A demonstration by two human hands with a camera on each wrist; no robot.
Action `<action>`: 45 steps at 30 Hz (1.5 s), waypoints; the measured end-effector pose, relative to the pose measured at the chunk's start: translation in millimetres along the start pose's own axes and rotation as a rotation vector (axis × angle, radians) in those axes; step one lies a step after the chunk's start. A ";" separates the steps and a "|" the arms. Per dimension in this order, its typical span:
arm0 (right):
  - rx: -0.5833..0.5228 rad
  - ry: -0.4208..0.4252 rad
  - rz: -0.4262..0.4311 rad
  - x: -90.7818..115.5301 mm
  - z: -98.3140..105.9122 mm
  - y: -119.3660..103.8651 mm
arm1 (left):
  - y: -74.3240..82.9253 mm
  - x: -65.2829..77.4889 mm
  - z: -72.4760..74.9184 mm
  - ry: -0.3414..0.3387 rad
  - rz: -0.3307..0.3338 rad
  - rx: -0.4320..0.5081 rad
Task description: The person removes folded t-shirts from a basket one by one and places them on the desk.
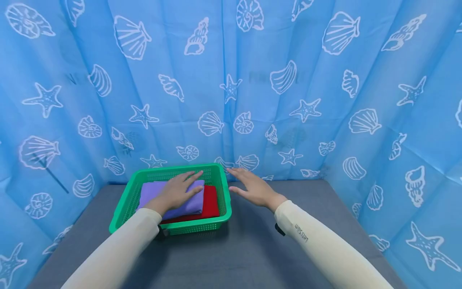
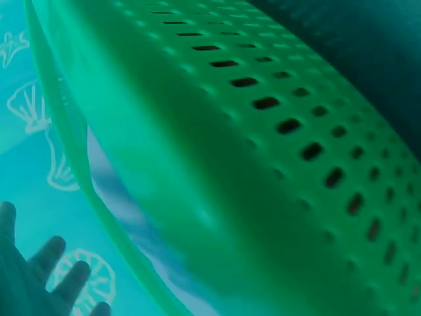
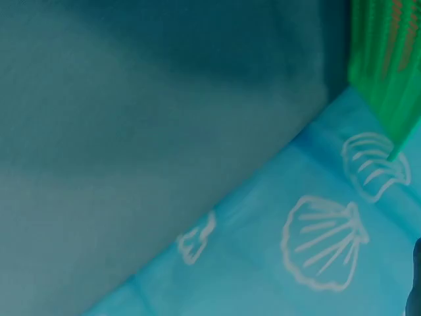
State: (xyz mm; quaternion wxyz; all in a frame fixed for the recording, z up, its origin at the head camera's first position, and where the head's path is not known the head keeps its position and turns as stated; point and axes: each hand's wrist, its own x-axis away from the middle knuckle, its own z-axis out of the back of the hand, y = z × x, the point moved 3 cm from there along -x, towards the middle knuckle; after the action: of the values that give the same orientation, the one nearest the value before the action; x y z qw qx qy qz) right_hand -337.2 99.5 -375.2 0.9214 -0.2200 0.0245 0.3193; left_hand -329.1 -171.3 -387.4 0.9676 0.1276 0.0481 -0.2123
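With the left hand [image 1: 177, 192] over the folded purple cloth [image 1: 191, 204], I'd use flat fingers and light, even pressure, so the layers stay squared; the right hand [image 1: 254, 188] would best steady the green plastic basket [image 1: 196, 228] by its rim, without tipping it. Both hands have their fingers spread and pinch nothing; whether the left touches the cloth I can't tell, and the right is just beside the basket's right rim. The purple cloth looks soft, stacked on a red cloth [image 1: 211, 202] inside the perforated basket, which sits toward the left of the grey surface [image 1: 249, 257].
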 end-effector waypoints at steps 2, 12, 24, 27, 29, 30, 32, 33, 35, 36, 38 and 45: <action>-0.020 -0.001 0.001 -4.8 -5.6 -5.5 | -8.0 3.8 -1.5 0.004 0.035 0.021; -0.141 -0.014 -0.038 -24.2 -35.3 -32.0 | -44.9 28.1 -4.2 -0.063 0.210 0.028; -0.396 -0.008 -0.212 -40.4 -66.9 -55.3 | -88.0 53.2 -6.3 -0.012 0.356 0.161; -0.479 -0.003 -0.280 -42.9 -72.1 -59.1 | -95.6 57.5 -9.4 -0.014 0.392 0.204; -0.575 -0.010 -0.335 -44.1 -75.1 -61.6 | -99.3 60.2 -11.1 -0.017 0.416 0.234; -0.641 -0.017 -0.366 -45.0 -76.4 -62.8 | -100.6 61.4 -11.9 -0.019 0.428 0.251; -0.774 -0.028 -0.428 -46.9 -80.1 -63.8 | -102.9 63.8 -13.1 -0.023 0.444 0.277; -0.839 -0.032 -0.454 -47.9 -81.9 -64.1 | -103.6 64.8 -13.7 -0.024 0.450 0.291; -0.947 -0.033 -0.492 -50.5 -85.7 -63.4 | -104.3 66.6 -14.6 -0.025 0.463 0.324; -0.983 -0.031 -0.504 -51.8 -87.5 -63.0 | -104.8 67.5 -15.3 -0.024 0.469 0.337; -1.026 -0.029 -0.511 -54.2 -91.8 -62.1 | -106.1 69.7 -16.9 -0.020 0.483 0.366; -1.093 -0.040 -0.506 -61.8 -103.9 -62.1 | -111.7 74.2 -16.9 -0.016 0.486 0.428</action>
State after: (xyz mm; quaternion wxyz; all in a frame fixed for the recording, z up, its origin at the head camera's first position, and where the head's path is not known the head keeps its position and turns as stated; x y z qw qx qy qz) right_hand -339.2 -23.4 -433.2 0.7226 -0.6547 -0.2135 0.0607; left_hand -309.9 -294.3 -440.0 0.9417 0.3340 -0.0371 0.0185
